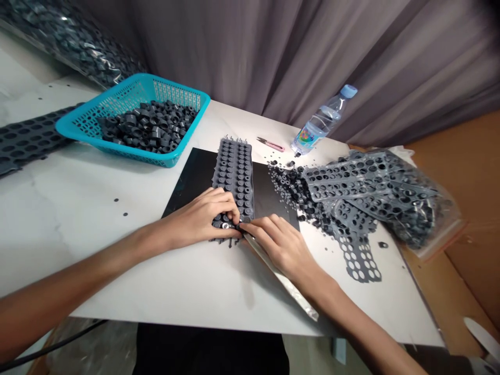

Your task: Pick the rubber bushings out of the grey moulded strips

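Observation:
A grey moulded rubber sheet (233,172) with rows of round raised caps lies lengthwise on a black mat (191,174). My left hand (211,213) is closed at the sheet's near end, its index finger bent over the caps and its thumb along the near edge. A pale ring shows between them. My right hand (279,239) grips a long, thin, whitish flat-handled tool (291,289); its tip meets the sheet's near right corner beside my left fingertips. Fingers hide the tip, so its kind is unclear.
A blue basket (152,156) of small black rubber rings stands back left, before a clear bag (89,49) of similar parts. Pink thread snips (271,144) and a water bottle (318,125) lie behind. Punched sheets (359,258), loose rings and a plastic bag (441,213) crowd the right.

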Demonstrator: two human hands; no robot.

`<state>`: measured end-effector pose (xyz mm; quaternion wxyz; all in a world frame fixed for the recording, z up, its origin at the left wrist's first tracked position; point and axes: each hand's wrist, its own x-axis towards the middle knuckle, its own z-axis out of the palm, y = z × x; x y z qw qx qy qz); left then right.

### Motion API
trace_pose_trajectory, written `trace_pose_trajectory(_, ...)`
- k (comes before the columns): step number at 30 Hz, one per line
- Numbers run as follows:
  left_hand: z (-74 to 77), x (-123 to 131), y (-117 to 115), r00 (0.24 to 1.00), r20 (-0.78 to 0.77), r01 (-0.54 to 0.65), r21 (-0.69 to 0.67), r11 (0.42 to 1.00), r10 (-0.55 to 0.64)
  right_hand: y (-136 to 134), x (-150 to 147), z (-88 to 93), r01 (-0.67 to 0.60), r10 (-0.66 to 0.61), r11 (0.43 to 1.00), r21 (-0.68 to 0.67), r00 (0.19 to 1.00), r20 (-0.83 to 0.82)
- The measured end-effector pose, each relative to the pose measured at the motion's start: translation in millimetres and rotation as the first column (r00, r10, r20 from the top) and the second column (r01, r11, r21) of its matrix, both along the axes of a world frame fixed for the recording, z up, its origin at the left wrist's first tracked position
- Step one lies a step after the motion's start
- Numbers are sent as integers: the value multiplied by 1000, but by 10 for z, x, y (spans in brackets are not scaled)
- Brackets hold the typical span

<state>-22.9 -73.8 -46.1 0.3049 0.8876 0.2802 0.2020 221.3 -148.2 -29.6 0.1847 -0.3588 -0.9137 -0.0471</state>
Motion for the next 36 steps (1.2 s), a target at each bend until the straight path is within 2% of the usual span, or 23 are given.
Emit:
trace_pose_trajectory(4,19,23,-9,1000,16,-13,-46,999,14,-42,-24,-29,-20,20,1000,-4,991,134)
trace_pose_trajectory(7,14,44,2,999,39,-19,-111,994,24,-55,-74,-103,15,-12,999,-31,996,90)
trace_pose_trajectory(10,-4,49,15,999,26,-29,-149,988,34,-13,-65,-162,147,-148,989,-19,988,-52)
trace_pose_trajectory(13,-21,34,12,1000,10,-28,-142,989,30,67,50,-119,372,-373,927,-40,910,-181)
trace_pose_trajectory(15,-24,21,-1,1000,7,-17,-123,992,18,102,143,-48,411,-426,905,-113,874,-233)
trace_pose_trajectory(16,-23,16,-10,1000,8,-14,-111,994,14,108,180,-13,373,-402,915,-153,877,-262)
trace_pose_trajectory(20,-5,12,-38,1000,9,-17,-70,997,18,81,206,50,82,-176,960,-267,919,-352)
trace_pose_trajectory(25,-14,24,-43,1000,9,-25,-50,998,25,93,143,5,-117,54,966,-231,964,-259)
trace_pose_trajectory(29,-42,28,-43,999,26,-25,-31,999,26,122,138,-19,-134,101,975,-175,978,-184)
trace_pose_trajectory(36,-21,42,-41,999,27,-31,-50,998,33,57,62,-14,-30,23,996,-86,996,-82)
